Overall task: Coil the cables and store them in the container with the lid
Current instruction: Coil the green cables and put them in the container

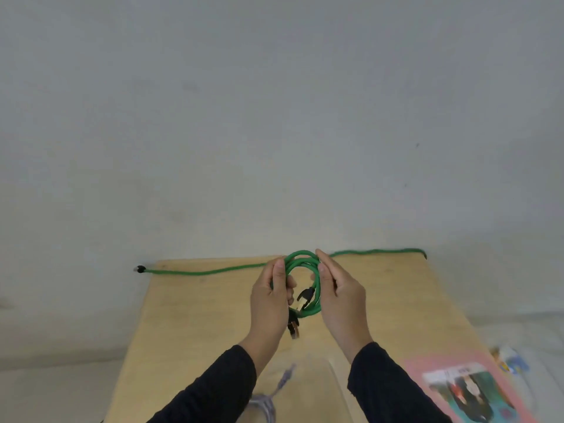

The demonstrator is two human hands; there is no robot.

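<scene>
My left hand (270, 296) covers the left side of the green coil (305, 282), and my right fingers (325, 271) hide part of its right side. The near grey cable (276, 392) is blurred and runs off the bottom edge. A clear container (332, 377) around it is too faint to make out fully. At the near right, a pink sheet (470, 389) is blurred and cut by the bottom edge; its print is unreadable.
</scene>
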